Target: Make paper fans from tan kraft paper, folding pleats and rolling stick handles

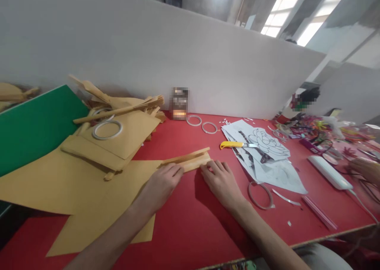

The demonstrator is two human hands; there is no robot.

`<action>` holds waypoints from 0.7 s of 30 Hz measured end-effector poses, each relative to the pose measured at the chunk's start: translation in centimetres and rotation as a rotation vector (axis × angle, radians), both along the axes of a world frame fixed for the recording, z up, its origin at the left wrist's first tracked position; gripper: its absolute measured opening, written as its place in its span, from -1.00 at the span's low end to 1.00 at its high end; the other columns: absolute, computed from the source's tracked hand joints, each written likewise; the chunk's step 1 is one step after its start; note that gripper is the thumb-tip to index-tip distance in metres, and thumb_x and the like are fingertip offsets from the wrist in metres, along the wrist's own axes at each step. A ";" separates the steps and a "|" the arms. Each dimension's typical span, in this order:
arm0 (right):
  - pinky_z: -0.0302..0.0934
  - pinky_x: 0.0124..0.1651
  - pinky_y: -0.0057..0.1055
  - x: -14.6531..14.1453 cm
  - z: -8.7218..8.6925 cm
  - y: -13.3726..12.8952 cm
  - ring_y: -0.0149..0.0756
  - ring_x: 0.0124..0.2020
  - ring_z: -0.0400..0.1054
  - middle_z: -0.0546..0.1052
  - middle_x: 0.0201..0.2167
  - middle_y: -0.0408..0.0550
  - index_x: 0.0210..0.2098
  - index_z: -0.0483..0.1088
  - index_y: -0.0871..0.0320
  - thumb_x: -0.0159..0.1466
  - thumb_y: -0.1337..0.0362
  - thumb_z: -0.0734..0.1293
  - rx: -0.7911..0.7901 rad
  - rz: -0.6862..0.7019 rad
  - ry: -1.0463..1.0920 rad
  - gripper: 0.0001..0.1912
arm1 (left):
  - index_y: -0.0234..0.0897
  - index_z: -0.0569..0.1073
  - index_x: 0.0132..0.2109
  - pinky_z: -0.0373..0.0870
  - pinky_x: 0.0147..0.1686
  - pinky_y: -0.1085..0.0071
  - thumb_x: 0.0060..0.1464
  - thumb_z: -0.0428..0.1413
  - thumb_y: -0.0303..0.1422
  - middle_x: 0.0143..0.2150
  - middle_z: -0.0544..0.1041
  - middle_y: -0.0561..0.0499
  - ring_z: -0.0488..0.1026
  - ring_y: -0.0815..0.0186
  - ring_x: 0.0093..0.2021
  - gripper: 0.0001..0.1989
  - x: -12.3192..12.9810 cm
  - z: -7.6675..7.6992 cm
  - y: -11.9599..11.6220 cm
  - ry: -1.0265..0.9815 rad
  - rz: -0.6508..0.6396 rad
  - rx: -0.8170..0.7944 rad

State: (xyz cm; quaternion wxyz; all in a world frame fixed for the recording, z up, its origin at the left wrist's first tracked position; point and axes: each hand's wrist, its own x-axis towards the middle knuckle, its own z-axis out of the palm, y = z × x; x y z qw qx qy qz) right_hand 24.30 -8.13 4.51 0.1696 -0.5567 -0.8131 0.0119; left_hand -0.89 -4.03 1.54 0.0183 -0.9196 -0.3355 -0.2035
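Observation:
A narrow strip of folded brown kraft paper [196, 162] lies on the red tabletop, one long edge standing up. My left hand [166, 182] is closed, its curled fingers on the strip's left part. The fingers of my right hand [220, 180] are bent over the right end of the strip, also closed. Both thumbs and the paper beneath the fingers are mostly hidden. Under my left forearm are flat sheets of kraft paper [109, 206]. Beyond my right hand, a yellow-handled utility knife [233, 144] lies partly on printed white sheets [279, 175].
Folded kraft paper [118, 139] is piled at left with a tape roll [107, 130] on top, near a green board [44, 123]. More tape rolls [209, 127] lie behind. On the right are a white corded device [329, 172], craft clutter and another person's hand [366, 169].

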 end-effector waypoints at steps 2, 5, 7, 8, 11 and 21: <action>0.38 0.09 -0.09 -1.3 -0.2 -0.3 -0.06 -0.03 0.51 0.61 -0.05 0.10 0.09 0.50 0.09 0.51 0.33 0.26 -0.109 -0.101 0.339 -0.77 | -0.30 0.56 -0.01 0.54 0.03 0.14 0.41 0.02 -0.54 -0.06 0.65 -0.15 0.59 0.07 -0.02 -0.78 -0.4 0.5 0.2 0.027 0.048 -0.016; 0.42 0.11 -0.11 -3.9 -1.1 -1.0 -0.09 0.05 0.52 0.57 0.14 0.08 0.22 0.37 0.01 0.46 0.14 0.36 -0.333 -0.222 1.043 -0.63 | -0.29 0.56 -0.09 0.55 -0.03 0.16 0.40 0.02 -0.53 -0.11 0.64 -0.15 0.59 0.06 -0.06 -0.79 -0.9 0.8 0.4 -0.037 0.118 -0.061; 0.43 0.16 -0.08 -5.9 -1.7 -1.1 -0.08 0.17 0.49 0.48 0.27 0.07 0.29 0.26 -0.05 0.35 0.03 0.47 -0.447 -0.270 1.475 -0.40 | -0.28 0.56 -0.08 0.54 -0.02 0.19 0.42 0.02 -0.50 -0.08 0.64 -0.14 0.60 0.08 -0.04 -0.78 -1.1 0.7 0.5 -0.151 0.157 -0.132; 0.43 0.17 -0.08 -6.9 -1.9 -1.0 -0.09 0.17 0.48 0.49 0.25 0.06 0.28 0.25 -0.05 0.30 0.01 0.52 -0.483 -0.289 1.629 -0.34 | -0.27 0.57 -0.07 0.54 -0.01 0.21 0.42 0.01 -0.49 -0.08 0.64 -0.12 0.60 0.11 -0.05 -0.79 -1.1 0.7 0.5 -0.220 0.178 -0.182; 0.44 0.15 -0.12 -9.4 -1.9 -0.1 -0.12 0.07 0.54 0.58 0.08 0.04 0.16 0.31 0.01 0.21 -0.01 0.59 -0.535 -0.277 1.775 -0.34 | -0.21 0.57 -0.06 0.52 -0.02 0.26 0.41 0.04 -0.43 -0.09 0.66 -0.06 0.61 0.18 -0.08 -0.81 -1.0 0.6 0.5 -0.418 0.220 -0.317; 0.36 -0.09 -0.30 -6.6 2.8 3.9 -0.21 -0.21 0.55 0.68 -0.17 -0.02 0.00 0.54 0.10 0.57 0.23 0.20 0.296 -0.160 0.553 -0.73 | -0.17 0.57 0.08 0.60 0.06 0.24 0.39 0.02 -0.36 0.03 0.69 -0.07 0.66 0.18 0.02 -0.73 -0.2 1.5 0.2 -0.888 0.185 -0.555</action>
